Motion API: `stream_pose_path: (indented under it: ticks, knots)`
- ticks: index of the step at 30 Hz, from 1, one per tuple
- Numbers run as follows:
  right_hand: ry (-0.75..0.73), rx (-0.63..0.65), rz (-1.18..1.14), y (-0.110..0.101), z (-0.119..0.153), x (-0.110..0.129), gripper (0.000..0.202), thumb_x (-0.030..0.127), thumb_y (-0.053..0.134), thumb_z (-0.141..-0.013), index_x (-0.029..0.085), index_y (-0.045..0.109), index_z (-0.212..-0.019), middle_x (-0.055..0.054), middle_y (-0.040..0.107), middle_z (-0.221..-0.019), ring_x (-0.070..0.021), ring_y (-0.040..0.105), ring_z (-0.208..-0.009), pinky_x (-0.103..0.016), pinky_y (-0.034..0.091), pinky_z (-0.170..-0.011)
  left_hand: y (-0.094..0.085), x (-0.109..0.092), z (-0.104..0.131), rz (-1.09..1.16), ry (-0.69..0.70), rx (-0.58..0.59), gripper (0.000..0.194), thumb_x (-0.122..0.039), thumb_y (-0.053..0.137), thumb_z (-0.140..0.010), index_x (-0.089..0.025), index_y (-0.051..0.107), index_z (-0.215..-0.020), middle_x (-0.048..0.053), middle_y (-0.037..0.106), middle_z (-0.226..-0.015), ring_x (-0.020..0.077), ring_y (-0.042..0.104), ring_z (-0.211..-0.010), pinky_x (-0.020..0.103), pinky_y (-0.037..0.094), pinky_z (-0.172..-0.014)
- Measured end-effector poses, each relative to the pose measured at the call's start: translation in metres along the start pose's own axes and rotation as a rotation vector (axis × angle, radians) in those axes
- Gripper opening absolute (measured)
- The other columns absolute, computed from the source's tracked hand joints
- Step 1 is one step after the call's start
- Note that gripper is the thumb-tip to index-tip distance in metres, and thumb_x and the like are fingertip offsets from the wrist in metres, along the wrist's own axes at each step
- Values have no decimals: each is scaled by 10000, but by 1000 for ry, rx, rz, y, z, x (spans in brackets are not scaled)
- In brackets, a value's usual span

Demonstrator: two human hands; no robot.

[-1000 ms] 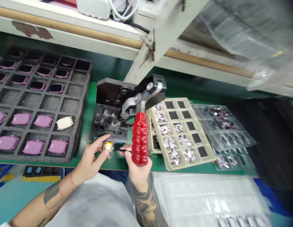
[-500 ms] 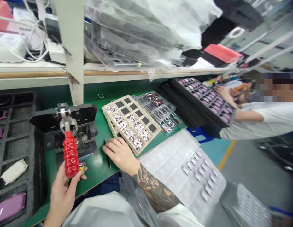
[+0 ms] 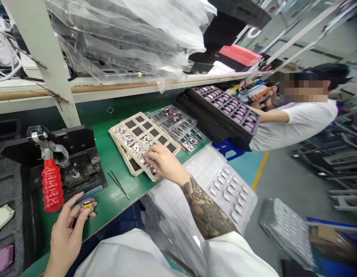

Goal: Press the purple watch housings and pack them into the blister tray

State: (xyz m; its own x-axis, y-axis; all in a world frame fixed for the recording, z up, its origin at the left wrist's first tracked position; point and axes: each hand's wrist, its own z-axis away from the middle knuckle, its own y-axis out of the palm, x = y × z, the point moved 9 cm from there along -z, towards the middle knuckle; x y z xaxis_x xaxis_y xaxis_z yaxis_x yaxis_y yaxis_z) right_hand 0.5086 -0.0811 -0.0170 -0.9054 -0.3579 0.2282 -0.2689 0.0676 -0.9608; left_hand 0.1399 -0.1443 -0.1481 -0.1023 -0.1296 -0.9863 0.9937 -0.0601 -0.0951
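Observation:
Between the thumb and fingers of my left hand (image 3: 70, 227) is a small purple-framed device part (image 3: 87, 206) with a yellow patch inside, held low over the green bench. My right hand (image 3: 163, 163) reaches into the near compartments of a beige tray (image 3: 132, 156), fingers bent down among small shiny pieces; whatever is at the fingertips is too small to make out. A pair of dark tweezers (image 3: 118, 184) lies on the bench between my hands. Just beyond my left hand stands a black press fixture (image 3: 80, 165) with a red-handled toggle clamp (image 3: 52, 184).
Clear plastic trays (image 3: 178, 123) of small parts lie behind the beige tray. A black tray of purple pieces (image 3: 227, 105) tops a stack at right, beside a co-worker (image 3: 296, 123). Dark foam trays (image 3: 19, 231) sit at left. A white blister tray (image 3: 221, 184) lies right of my forearm.
My right hand has let go of the tweezers and moved over onto the beige tray. The left hand has drawn the purple-framed part clear of the red handle. The view has shifted right.

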Motion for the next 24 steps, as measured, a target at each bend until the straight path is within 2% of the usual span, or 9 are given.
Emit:
stream_pose_path:
  ticks: [2, 5, 8, 10, 14, 16, 18, 21, 24]
  knots:
    - [2, 22, 7, 8, -6, 4, 176, 234, 625, -1105, 205, 759, -1217, -119, 713, -1145, -276, 637, -1054, -436, 510, -951, -2, -1, -1, -8, 23, -11, 612, -543, 791, -1014, -194, 638, -1493, 130, 882, -1174, 251, 868, -854, 391, 732, -897]
    - [11, 51, -71, 20, -13, 7, 77, 188, 667, -1069, 203, 740, -1053, -95, 696, -1073, -249, 621, -994, -396, 488, -920, -4, -3, -1, -11, 67, -27, 566, -513, 797, -1016, -181, 648, -1449, 136, 886, -1147, 246, 869, -822, 362, 731, -836]
    - [31, 14, -156, 20, -14, 4, 164, 116, 607, -1050, 207, 664, -927, -71, 660, -993, -228, 603, -942, -362, 479, -884, -7, -5, -1, -2, 100, -56, 507, -484, 798, -1021, -175, 667, -1401, 140, 886, -1134, 244, 867, -816, 339, 721, -782]
    - [76, -80, -181, 9, -9, 0, 170, 105, 555, -1053, 211, 641, -951, -69, 658, -986, -227, 607, -932, -360, 487, -870, -10, -7, 0, 15, 125, -101, 422, -460, 807, -1016, -178, 694, -1309, 136, 886, -1118, 241, 861, -800, 323, 706, -729]
    - [185, -409, -256, -24, 15, 1, 163, 174, 547, -1093, 225, 700, -1121, -67, 710, -1024, -216, 671, -904, -364, 544, -849, -11, -17, 2, -5, 172, -139, 297, -430, 806, -1014, -182, 734, -1161, 92, 871, -1002, 214, 813, -728, 309, 665, -674]
    - [142, -556, -320, -31, 26, 19, 176, 189, 597, -1090, 250, 748, -1158, -68, 754, -1063, -223, 719, -949, -380, 581, -875, -6, -26, 3, -97, 192, -104, 263, -423, 788, -1024, -188, 771, -1140, 66, 849, -939, 203, 779, -716, 307, 638, -676]
    - [62, -616, -435, -23, 30, 44, 181, 176, 684, -1055, 274, 787, -1166, -59, 790, -1072, -234, 753, -983, -398, 611, -894, 0, -37, 4, -213, 229, -66, 224, -397, 769, -1041, -199, 810, -1138, 67, 845, -966, 210, 777, -789, 312, 617, -726]
    - [-21, -613, -677, 9, 23, 86, 218, 139, 762, -1002, 290, 813, -1151, -45, 813, -1007, -230, 773, -905, -402, 639, -828, 9, -53, 3, -284, 324, -16, 186, -328, 740, -1069, -213, 840, -1176, 92, 842, -1087, 220, 772, -924, 335, 599, -845]
    - [-56, -620, -911, 40, 10, 124, 169, 151, 741, -1022, 281, 809, -1107, -28, 777, -864, -208, 735, -761, -382, 627, -714, 12, -61, 4, -269, 380, 6, 180, -286, 730, -1080, -207, 838, -1199, 102, 824, -1091, 217, 753, -942, 335, 584, -857]
